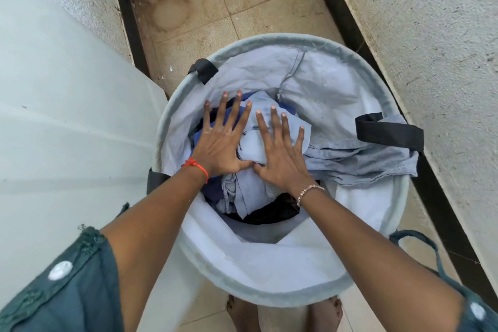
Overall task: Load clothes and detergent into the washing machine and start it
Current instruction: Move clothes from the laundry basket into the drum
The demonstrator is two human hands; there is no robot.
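Clothes (250, 140) in hamper (269, 43); both hands flat on top.

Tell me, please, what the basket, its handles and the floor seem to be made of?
Basket: soft grey fabric, matte; the rim is a stitched, padded roll. Handles: black woven strap, probably nylon. Floor: beige tiles, dull and stained, with visible joint lines.

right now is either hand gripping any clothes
No, both the left hand and right hand lie flat, fingers spread, on the clothes in the basket.
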